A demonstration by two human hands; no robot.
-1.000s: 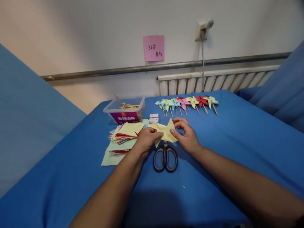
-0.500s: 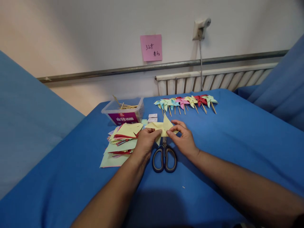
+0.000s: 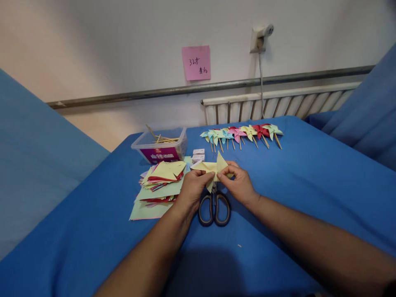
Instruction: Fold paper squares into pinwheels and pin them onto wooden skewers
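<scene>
- Both hands pinch one yellow paper point(image 3: 213, 167) — our left hand point(image 3: 192, 190) grips its left part between thumb and fingers, our right hand point(image 3: 237, 184) its right part, fingertips pressed together on the sheet near its middle.
- The paper is held just above the blue worktop point(image 3: 309, 185), partly folded, with one point sticking up and another hanging down between our hands.
- Scissors point(image 3: 214, 207) lie shut on the worktop right below the paper, handles toward us, the blades hidden behind the hands and paper.
- Left of our left hand sits a paper stack point(image 3: 159, 183) — yellow, green and red sheets, loosely fanned, touching the worktop.
- Behind the stack stands a clear box point(image 3: 161, 145) with thin wooden sticks inside and a purple label on its front.
- Just beside the box, behind the yellow paper, lie two small white packs point(image 3: 198, 154); we cannot tell what they hold.
- Farther back, a row of pinwheels point(image 3: 241, 133) on sticks lies across the worktop, well apart from our hands.
- On the wall a pink note point(image 3: 196, 62) hangs above a rail point(image 3: 185, 88).
</scene>
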